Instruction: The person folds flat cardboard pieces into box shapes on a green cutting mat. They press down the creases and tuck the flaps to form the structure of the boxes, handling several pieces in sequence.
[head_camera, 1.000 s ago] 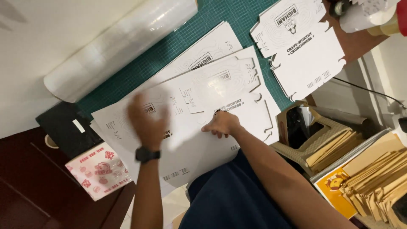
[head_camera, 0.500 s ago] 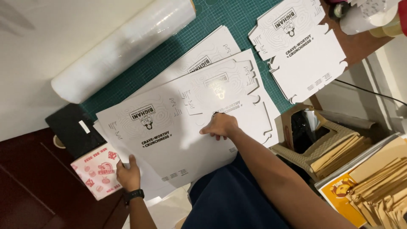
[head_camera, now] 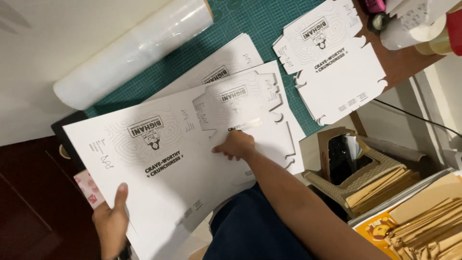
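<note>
Printed cardboard sheet (head_camera: 159,159): lies slantwise on the counter's green cutting mat (head_camera: 269,24), long axis lower-left to upper-right. Left hand (head_camera: 111,221) pinches its near corner, thumb on top. Right hand (head_camera: 237,145), fingers curled, presses its middle, over the die-cut box blank (head_camera: 250,103).

green cutting mat (head_camera: 269,19), printed sheets (head_camera: 192,144), perhaps film roll (head_camera: 134,48)

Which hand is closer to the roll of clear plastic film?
The right hand, though not by much: it lies below the roll of film, pressing on the white sheets. The left hand is lower still, gripping the big sheet.
</note>
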